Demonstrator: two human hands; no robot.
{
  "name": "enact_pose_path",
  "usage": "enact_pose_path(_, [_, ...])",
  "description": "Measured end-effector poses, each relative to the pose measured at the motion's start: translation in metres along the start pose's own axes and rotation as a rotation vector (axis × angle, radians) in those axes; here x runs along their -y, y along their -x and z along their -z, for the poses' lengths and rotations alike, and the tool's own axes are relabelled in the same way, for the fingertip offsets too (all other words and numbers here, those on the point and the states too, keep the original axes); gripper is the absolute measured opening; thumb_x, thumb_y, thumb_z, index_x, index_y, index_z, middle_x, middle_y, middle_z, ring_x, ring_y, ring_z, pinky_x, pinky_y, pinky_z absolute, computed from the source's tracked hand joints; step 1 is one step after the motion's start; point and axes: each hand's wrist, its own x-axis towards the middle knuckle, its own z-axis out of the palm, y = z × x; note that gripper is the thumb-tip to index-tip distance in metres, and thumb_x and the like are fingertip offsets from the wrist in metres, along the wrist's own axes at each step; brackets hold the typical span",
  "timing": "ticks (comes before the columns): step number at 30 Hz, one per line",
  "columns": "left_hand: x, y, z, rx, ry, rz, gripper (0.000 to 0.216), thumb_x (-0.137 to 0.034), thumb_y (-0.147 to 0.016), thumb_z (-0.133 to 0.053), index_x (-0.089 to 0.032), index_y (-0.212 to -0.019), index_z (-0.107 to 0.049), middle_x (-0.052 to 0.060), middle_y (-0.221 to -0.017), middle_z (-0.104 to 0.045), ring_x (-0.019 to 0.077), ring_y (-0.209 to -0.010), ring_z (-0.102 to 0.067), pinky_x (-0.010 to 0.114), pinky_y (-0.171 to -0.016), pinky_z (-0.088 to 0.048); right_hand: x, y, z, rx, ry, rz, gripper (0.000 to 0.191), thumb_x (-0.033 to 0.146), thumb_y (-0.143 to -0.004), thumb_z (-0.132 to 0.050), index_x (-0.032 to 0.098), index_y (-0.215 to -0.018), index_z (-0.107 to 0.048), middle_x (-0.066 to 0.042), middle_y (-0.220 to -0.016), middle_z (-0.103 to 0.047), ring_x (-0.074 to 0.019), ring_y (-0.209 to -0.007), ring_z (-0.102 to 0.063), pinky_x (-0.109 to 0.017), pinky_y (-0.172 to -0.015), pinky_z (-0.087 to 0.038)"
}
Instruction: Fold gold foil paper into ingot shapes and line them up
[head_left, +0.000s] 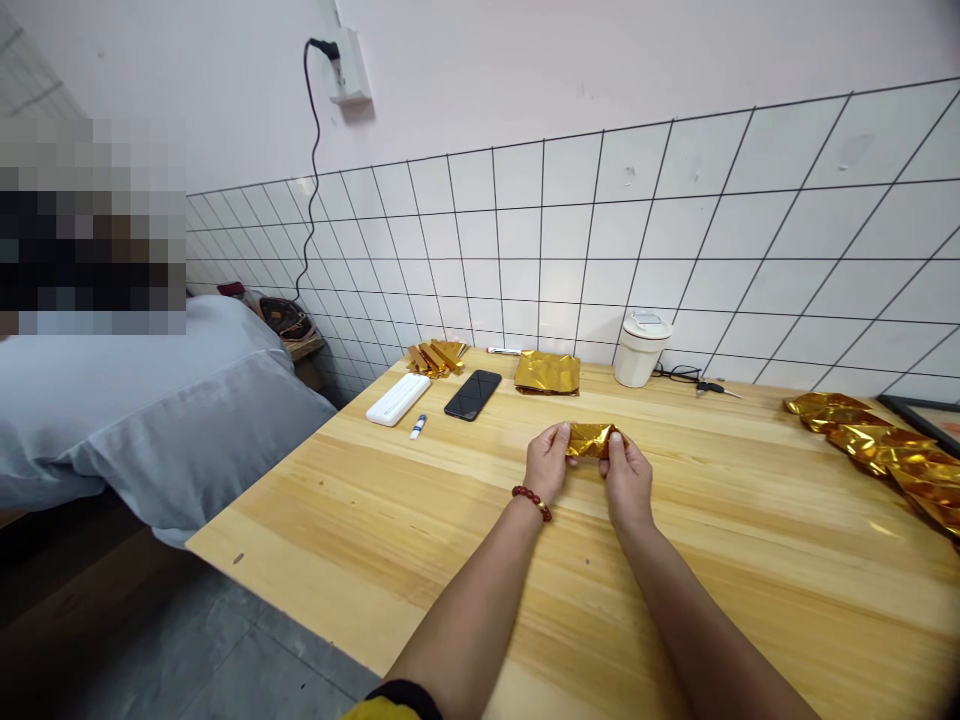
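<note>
A folded piece of gold foil paper [589,440] is stretched between my two hands, above the middle of the wooden table. My left hand [547,464], with a red bead bracelet [531,500] at the wrist, pinches its left end. At the other end, my right hand [628,478] grips it with the thumb on top. The fingers under the paper are mostly hidden. Beyond my hands lies a stack of flat gold foil sheets [547,373]. Folded gold foil pieces [874,440] lie in a row at the right of the table.
On the wooden table [360,530] are a black phone [472,394], a white box-shaped item [398,399], a small tube [418,427], gold strips [437,357], a pen [503,351], a white lidded container [642,348], glasses [679,373] and keys [718,390]. A person [142,400] is at the left.
</note>
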Motion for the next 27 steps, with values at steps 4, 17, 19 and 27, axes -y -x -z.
enact_pose_path(4, [0.0037,-0.0016,0.0024,-0.019,-0.047,-0.003,0.058,-0.066,-0.079,-0.063,-0.014,-0.100,-0.075,0.009,-0.089,-0.072,0.0112,-0.061,-0.058,0.020,-0.045,-0.045,0.0009,0.0005,-0.0002,0.005,0.012,-0.003,0.061,0.069,-0.083,-0.056,0.014,-0.104,-0.071,0.003,-0.059,-0.051,-0.0122,-0.052,-0.041,-0.026,-0.050,-0.033])
enact_pose_path(17, [0.0040,-0.0031,0.0019,-0.043,0.009,0.019,0.060,-0.063,-0.084,-0.058,-0.012,-0.112,-0.070,0.012,-0.104,-0.072,0.0088,-0.051,-0.059,0.020,-0.041,-0.042,0.0033,0.0031,-0.0017,0.083,0.046,0.023,0.066,0.069,-0.081,-0.056,0.012,-0.110,-0.072,0.000,-0.064,-0.055,-0.0130,-0.054,-0.040,-0.027,-0.052,-0.034])
enact_pose_path(19, [0.0036,-0.0028,0.0020,-0.045,0.015,0.023,0.059,-0.063,-0.084,-0.059,-0.012,-0.111,-0.070,0.012,-0.106,-0.072,0.0084,-0.052,-0.059,0.020,-0.040,-0.042,0.0046,0.0035,-0.0019,0.083,0.046,0.024,0.065,0.069,-0.081,-0.056,0.012,-0.107,-0.072,0.000,-0.064,-0.055,-0.0132,-0.054,-0.040,-0.027,-0.052,-0.034])
enact_pose_path(27, [0.0005,-0.0013,-0.0036,-0.084,0.183,0.049,0.073,-0.055,-0.075,-0.076,-0.016,-0.134,-0.058,0.013,-0.110,-0.070,0.0140,-0.072,-0.066,0.023,-0.054,-0.056,0.0018,0.0009,-0.0019,-0.010,-0.014,0.012,0.059,0.069,-0.080,-0.058,0.014,-0.094,-0.070,0.003,-0.056,-0.050,-0.0130,-0.052,-0.041,-0.027,-0.051,-0.033])
